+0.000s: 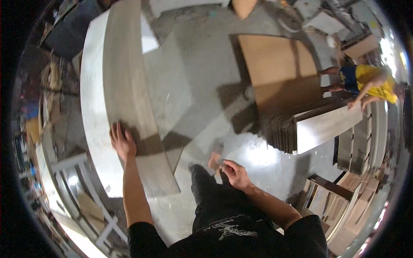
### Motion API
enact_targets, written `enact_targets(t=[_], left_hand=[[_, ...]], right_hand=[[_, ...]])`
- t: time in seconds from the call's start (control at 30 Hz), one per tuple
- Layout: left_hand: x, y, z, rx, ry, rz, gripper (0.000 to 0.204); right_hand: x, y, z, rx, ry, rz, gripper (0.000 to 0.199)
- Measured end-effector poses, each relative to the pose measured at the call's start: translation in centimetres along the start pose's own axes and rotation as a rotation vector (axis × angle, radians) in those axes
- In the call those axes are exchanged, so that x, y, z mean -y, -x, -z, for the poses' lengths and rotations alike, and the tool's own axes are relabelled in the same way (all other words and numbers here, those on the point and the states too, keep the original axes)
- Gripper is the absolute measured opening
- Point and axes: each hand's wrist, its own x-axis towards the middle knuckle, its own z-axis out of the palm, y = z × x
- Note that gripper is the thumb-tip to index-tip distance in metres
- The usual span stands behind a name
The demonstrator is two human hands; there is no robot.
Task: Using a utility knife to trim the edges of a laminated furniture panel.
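The right hand [234,173] hangs loosely curled and empty over the floor [206,69], well apart from the boards. The left hand [123,142] lies spread flat on the long pale board [124,86], near its close end, and the board's long axis runs straight away from the person atop a wider white panel [92,99].

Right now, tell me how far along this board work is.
Done: boards already stand stacked at the right. In hand: the left hand lies flat on the long pale board; the right hand hangs free, holding nothing. Left: brown sheets remain on the floor.
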Motion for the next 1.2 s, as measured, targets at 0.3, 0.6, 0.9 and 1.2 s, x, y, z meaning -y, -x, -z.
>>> enact_targets(t=[0.3, 0.6, 0.9, 1.2], left_hand=[[-0.7, 0.3, 0.4, -0.013, -0.033, 0.033, 0.055], [-1.6, -0.4, 2.0, 0.151, -0.009, 0.121, 0.067], [-15.6, -5.5, -1.3, 0.298, -0.016, 0.178, 0.085], [-24.7, -19.1, -1.8, 0.276, -0.153, 0.09, 0.077]], right_hand=[[-0.3, -7.6, 6.7, -0.105, -0.832, -0.354, 0.04], [6.6, -19.9, 6.6, 0.269, -0.491, -0.296, 0.042], [19.8, -40.4, 6.9, 0.225, -0.531, -0.124, 0.024], [25.4, -54.8, 5.3, 0.147, -0.872, -0.393, 0.018]])
